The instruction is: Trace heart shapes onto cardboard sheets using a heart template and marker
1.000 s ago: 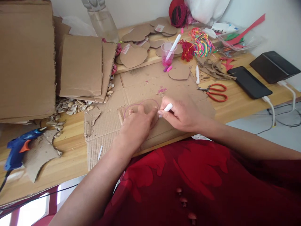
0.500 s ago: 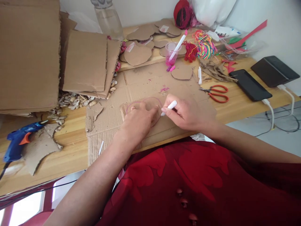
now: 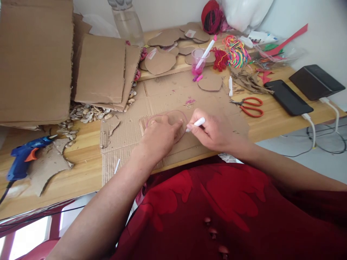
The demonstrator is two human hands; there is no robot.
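Note:
My left hand [image 3: 159,134] lies flat with fingers spread on a cardboard piece [image 3: 173,115], near the table's front edge. A curved purple outline shows on the cardboard around my fingers; part of it is hidden under the hand. Pinched in my right hand [image 3: 213,133] is a white marker [image 3: 200,121], its tip down at the right side of that outline. Beneath both lies a larger cardboard sheet [image 3: 159,92]. Behind my hands, a cut rounded cardboard shape [image 3: 210,83] rests on the sheet.
Orange-handled scissors [image 3: 252,107], a black phone [image 3: 288,97] and a capped white marker [image 3: 230,86] lie to the right. A pink cup [image 3: 199,61] holds another marker. At left are a blue glue gun [image 3: 24,157], stacked cardboard [image 3: 100,68] and shells [image 3: 89,113].
The camera view has shifted slightly. Both hands keep nearly the same place and grip, and the purple line running down below the marker tip shows more clearly.

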